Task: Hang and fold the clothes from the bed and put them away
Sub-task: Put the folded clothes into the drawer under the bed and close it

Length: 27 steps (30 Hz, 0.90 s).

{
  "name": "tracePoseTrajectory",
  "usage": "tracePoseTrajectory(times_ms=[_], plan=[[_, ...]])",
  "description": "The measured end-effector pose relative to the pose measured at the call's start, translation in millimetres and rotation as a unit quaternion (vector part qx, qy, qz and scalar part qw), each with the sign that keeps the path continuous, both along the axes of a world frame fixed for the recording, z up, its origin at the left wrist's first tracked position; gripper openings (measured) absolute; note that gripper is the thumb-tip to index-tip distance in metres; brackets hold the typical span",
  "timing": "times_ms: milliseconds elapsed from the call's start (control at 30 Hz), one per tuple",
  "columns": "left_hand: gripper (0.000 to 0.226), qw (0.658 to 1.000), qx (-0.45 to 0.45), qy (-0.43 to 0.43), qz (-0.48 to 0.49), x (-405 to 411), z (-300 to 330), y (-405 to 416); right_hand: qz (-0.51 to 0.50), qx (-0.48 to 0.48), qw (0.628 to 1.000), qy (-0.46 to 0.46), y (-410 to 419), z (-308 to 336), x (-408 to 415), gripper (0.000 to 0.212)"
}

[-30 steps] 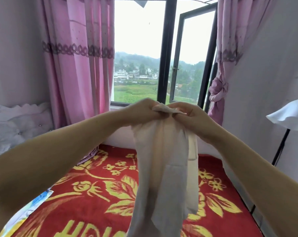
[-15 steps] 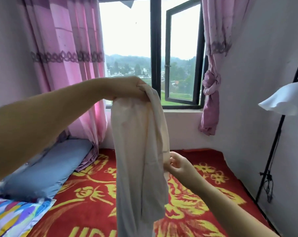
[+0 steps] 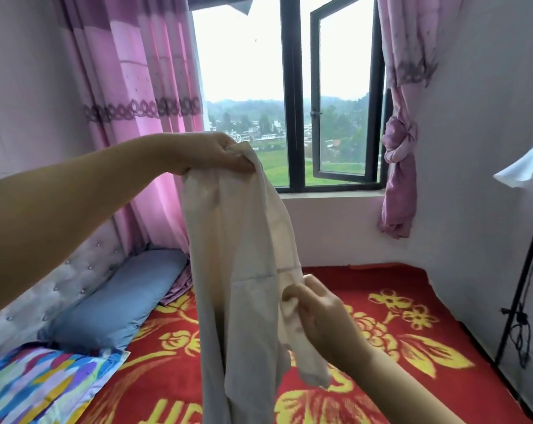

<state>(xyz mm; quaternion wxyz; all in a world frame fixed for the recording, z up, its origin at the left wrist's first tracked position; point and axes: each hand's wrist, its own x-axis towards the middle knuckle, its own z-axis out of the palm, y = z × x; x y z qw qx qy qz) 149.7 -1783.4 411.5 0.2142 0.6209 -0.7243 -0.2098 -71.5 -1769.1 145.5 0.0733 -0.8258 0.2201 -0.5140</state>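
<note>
Cream garment [image 3: 234, 255] hangs in air over bed [image 3: 396, 301], limp, thin, light; judged soft, prone to slip and bunch. Left hand [image 3: 216, 154] pinches top edge, fingers curled. Right hand [image 3: 317, 304] pinches fold at seam lower down. Best hold: hems, seams. Red floral blanket covers bed; blue pillow [image 3: 118, 295] at headboard edge; window [image 3: 289, 96] behind; lamp [image 3: 525, 169] at right wall.

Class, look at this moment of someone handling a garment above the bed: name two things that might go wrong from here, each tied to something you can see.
1. The left hand holds the cream garment by only a small bunch of cloth at the top; the long hanging length might slip free onto the red blanket.
2. The right hand pinches one edge partway down while the rest hangs twisted and doubled, so a fold started now would probably come out uneven.
</note>
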Motion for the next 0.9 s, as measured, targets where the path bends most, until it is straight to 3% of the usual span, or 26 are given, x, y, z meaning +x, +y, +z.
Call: tracePoseTrajectory(times_ms=[133, 300, 467, 533, 633, 733, 800, 867, 900], plan=[[0.026, 1.000, 0.003, 0.008, 0.003, -3, -2, -1, 0.110, 0.273, 0.955, 0.044, 15, 5, 20, 0.044], [0.021, 0.999, -0.014, -0.006, 0.030, 4, -4, -1, -0.036, 0.225, 0.973, 0.015, -1, -1, 36, 0.032], [0.028, 0.999, -0.008, 0.010, 0.035, 36, -10, 4, -0.088, 0.280, 0.937, -0.192, -21, 23, -14, 0.026], [0.039, 1.000, 0.001, 0.013, 0.026, 44, -14, 4, -0.071, 0.260, 0.939, -0.213, -24, 38, -30, 0.034], [0.047, 0.999, 0.017, 0.044, 0.016, 53, -18, 2, -0.002, 0.215, 0.969, -0.124, -20, 54, -49, 0.045], [0.047, 0.997, 0.032, 0.070, 0.009, 61, -24, -1, 0.065, 0.258, 0.964, 0.001, -20, 51, -65, 0.035], [0.048, 0.996, 0.044, 0.082, 0.004, 65, -29, -5, 0.091, 0.301, 0.945, 0.087, -26, 40, -76, 0.032], [0.048, 0.994, 0.069, 0.085, 0.006, 68, -37, -12, 0.106, 0.376, 0.907, 0.156, -40, 21, -84, 0.047], [0.048, 0.993, 0.087, 0.081, 0.010, 70, -42, -16, 0.080, 0.395, 0.894, 0.196, -49, 11, -87, 0.042]])
